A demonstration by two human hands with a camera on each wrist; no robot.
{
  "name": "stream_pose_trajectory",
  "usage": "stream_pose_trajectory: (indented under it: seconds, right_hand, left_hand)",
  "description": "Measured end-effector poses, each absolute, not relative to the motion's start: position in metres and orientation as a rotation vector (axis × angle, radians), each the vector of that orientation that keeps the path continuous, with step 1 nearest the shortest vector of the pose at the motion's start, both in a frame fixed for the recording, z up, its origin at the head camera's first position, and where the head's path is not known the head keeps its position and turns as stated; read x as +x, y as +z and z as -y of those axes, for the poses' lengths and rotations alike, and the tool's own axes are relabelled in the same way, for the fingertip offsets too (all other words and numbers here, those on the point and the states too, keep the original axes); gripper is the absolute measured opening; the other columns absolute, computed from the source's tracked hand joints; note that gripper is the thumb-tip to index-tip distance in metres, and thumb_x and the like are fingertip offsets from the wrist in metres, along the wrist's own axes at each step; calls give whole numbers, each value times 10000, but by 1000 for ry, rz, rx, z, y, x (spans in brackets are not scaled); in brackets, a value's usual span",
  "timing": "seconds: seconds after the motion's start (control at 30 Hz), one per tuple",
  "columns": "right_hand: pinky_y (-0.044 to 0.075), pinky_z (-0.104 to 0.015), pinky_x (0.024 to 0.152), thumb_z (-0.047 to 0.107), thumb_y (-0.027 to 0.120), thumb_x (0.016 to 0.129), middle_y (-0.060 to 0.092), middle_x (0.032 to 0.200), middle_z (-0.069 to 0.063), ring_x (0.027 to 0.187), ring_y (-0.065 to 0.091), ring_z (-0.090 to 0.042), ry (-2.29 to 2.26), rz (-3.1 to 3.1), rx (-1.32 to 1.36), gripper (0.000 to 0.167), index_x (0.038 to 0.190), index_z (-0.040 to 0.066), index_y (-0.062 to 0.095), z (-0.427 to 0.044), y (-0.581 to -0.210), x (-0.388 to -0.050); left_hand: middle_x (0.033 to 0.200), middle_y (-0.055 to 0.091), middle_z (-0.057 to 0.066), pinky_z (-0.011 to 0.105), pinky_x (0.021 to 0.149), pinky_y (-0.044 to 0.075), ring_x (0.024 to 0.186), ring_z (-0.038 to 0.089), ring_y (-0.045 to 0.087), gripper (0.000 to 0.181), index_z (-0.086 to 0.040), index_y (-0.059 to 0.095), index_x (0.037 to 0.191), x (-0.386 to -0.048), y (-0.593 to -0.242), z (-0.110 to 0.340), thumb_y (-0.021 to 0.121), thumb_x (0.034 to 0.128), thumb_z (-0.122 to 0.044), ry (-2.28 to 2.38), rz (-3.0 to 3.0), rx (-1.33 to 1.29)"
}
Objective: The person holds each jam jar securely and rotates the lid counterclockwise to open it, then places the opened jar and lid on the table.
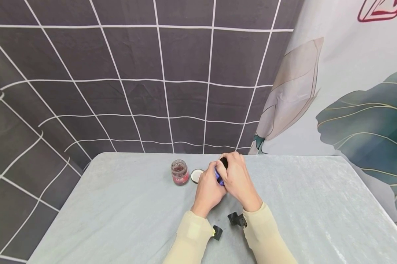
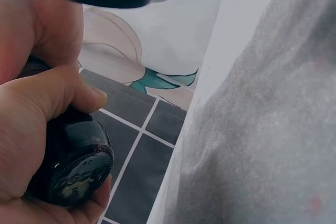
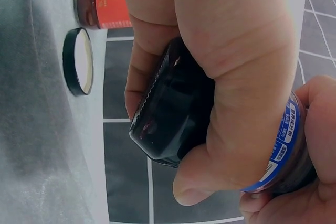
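Both hands hold one dark glass jar with a blue printed label (image 1: pixel 219 180) above the table. My left hand (image 1: pixel 207 189) grips its lower body, thumb and fingers wrapped around it. In the left wrist view the jar's embossed round base (image 2: pixel 81 177) shows out of that hand. My right hand (image 1: pixel 239 178) is curled over the black upper end (image 1: pixel 224 161) of the jar, hiding most of it. In the right wrist view the dark body (image 3: pixel 176 108) sticks out below the left thumb, and the blue label (image 3: pixel 278 153) runs between the two hands.
An opened jar with a red label (image 1: pixel 180 176) stands left of the hands. Beside it lies a dark-rimmed lid (image 1: pixel 196 176), white inside up. A grey cloth covers the table (image 1: pixel 129 220). A dark tile-patterned curtain (image 1: pixel 185 55) hangs behind, with a leaf-printed one at right.
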State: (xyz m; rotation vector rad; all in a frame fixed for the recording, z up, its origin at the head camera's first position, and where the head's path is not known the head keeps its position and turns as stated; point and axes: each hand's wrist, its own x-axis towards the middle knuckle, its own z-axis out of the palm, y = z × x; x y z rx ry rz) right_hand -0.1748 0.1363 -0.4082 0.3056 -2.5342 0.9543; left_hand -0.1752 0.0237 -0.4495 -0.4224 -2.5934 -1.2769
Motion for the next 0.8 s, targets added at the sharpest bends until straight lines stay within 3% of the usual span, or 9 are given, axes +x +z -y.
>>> stream_pose_trajectory:
  seconds: [0.8]
  right_hand:
    - [403,-433,798,179,566,978,583,995,-161,915,465,-331,944,2541,345,214,1009,-9,663,-137,-406,-175]
  left_hand:
    - [1149,698,151,415,894,535,1022,288,680,638,-17,564,1290,-175,-448,-22,819,719,-142,-1315,2607,-438]
